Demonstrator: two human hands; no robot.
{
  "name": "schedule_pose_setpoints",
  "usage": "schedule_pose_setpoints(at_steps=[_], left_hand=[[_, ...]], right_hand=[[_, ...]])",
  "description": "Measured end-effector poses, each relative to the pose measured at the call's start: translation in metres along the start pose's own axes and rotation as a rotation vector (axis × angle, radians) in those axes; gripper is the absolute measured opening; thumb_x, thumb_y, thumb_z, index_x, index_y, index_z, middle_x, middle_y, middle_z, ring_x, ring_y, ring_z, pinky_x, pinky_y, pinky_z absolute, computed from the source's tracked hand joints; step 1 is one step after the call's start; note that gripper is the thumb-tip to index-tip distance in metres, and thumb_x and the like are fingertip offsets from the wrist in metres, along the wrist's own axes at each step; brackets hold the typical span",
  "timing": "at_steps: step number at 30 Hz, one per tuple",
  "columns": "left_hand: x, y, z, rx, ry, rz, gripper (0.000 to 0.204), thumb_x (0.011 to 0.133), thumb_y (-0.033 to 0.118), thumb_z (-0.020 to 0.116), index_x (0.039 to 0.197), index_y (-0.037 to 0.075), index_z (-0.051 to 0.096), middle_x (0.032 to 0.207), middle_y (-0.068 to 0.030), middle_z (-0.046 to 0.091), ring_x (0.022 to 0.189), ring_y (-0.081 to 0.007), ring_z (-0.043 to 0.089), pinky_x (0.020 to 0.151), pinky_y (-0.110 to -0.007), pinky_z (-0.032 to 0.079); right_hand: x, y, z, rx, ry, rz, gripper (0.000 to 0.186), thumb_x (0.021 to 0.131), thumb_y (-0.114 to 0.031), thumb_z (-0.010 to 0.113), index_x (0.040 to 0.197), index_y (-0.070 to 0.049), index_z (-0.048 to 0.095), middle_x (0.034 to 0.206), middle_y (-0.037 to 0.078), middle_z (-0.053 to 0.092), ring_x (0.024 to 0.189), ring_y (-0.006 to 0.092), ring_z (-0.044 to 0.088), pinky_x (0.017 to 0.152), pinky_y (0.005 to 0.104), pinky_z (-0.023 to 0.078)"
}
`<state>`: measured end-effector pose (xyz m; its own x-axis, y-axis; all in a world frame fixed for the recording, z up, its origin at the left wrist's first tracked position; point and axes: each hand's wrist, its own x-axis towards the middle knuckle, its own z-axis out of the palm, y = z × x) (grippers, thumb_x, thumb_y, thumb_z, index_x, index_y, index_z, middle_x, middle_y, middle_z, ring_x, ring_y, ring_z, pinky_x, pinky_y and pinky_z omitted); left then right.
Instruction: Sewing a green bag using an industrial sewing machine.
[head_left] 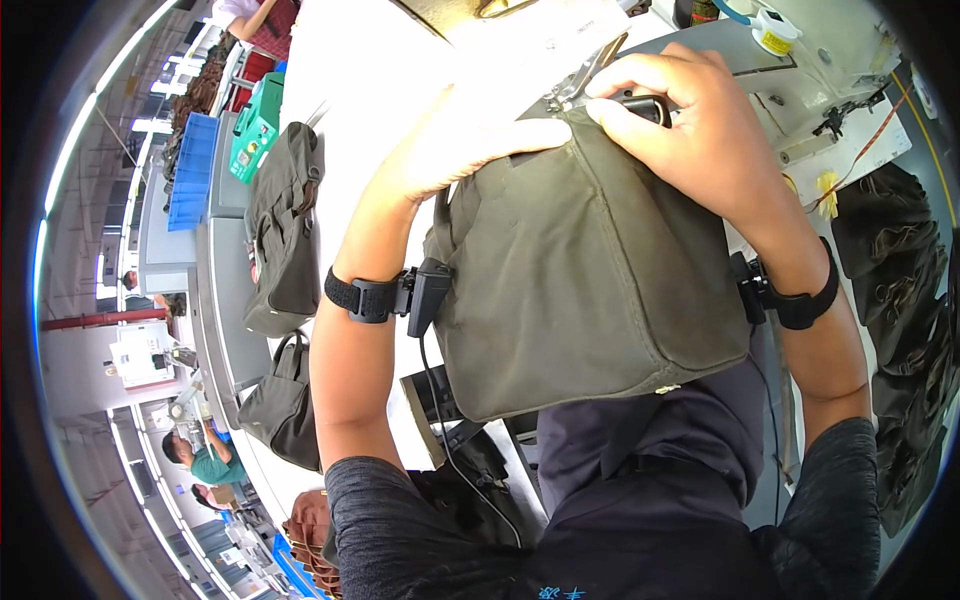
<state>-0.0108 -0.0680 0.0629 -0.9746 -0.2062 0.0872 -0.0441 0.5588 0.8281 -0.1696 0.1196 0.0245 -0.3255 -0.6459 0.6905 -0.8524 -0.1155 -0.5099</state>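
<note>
An olive-green fabric bag (560,270) hangs in front of me over my lap, its upper edge up at the metal presser foot (570,92) of a sewing machine. My left hand (470,140) is at the bag's upper left edge, thumb stretched along the fabric; glare washes out its other fingers. At the upper right my right hand (685,115) is closed, thumb and forefinger pinching the bag's edge beside the presser foot. A shiny black piece (648,108) shows under its curled fingers; I cannot tell what it is.
Similar green bags (285,235) lie to the left. Dark green pieces (895,320) hang in a pile at the right. A white round container (774,33) stands on the machine. A green box (258,125) and blue bin (193,170) are at far left; people work beyond.
</note>
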Motion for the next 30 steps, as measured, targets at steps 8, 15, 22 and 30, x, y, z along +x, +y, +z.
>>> schedule_pose_setpoints(at_steps=[8,15,22,30], left_hand=[[0.000,0.014,-0.002,0.161,0.069,-0.068,0.017,0.085,0.016,0.089,0.090,0.005,0.077,0.079,0.0073,0.054,0.072,-0.0051,0.044,0.061,-0.027,0.035],[0.001,0.001,-0.004,0.152,0.021,-0.263,0.039,0.087,0.030,0.089,0.071,0.009,0.060,0.069,0.0074,0.042,0.065,-0.0048,0.037,0.057,-0.028,0.031],[0.009,-0.015,-0.019,0.397,-0.132,-0.071,0.042,0.092,0.031,0.085,0.070,0.013,0.054,0.068,0.0111,0.037,0.061,-0.0027,0.032,0.055,-0.026,0.026],[0.008,-0.012,-0.016,0.345,-0.076,0.001,0.047,0.093,0.034,0.084,0.070,0.015,0.048,0.068,0.0114,0.034,0.061,-0.0019,0.030,0.054,-0.026,0.024]], right_hand=[[0.005,0.002,0.006,0.057,-0.028,0.065,0.016,0.085,-0.022,0.075,0.088,-0.006,0.075,0.083,0.011,0.074,0.080,0.0331,0.069,0.077,0.0427,0.053],[0.003,-0.002,0.005,0.138,-0.097,0.192,0.022,0.091,-0.016,0.078,0.105,0.000,0.075,0.085,0.006,0.069,0.079,0.0159,0.061,0.074,0.0313,0.048],[0.008,-0.002,-0.004,0.378,-0.160,0.345,0.017,0.092,-0.015,0.076,0.096,0.000,0.073,0.082,-0.003,0.066,0.073,0.0050,0.050,0.067,0.0247,0.041],[0.014,-0.007,-0.007,0.405,-0.168,0.278,0.014,0.085,-0.008,0.067,0.080,0.002,0.060,0.064,0.008,0.053,0.061,0.0112,0.044,0.058,0.0334,0.041]])
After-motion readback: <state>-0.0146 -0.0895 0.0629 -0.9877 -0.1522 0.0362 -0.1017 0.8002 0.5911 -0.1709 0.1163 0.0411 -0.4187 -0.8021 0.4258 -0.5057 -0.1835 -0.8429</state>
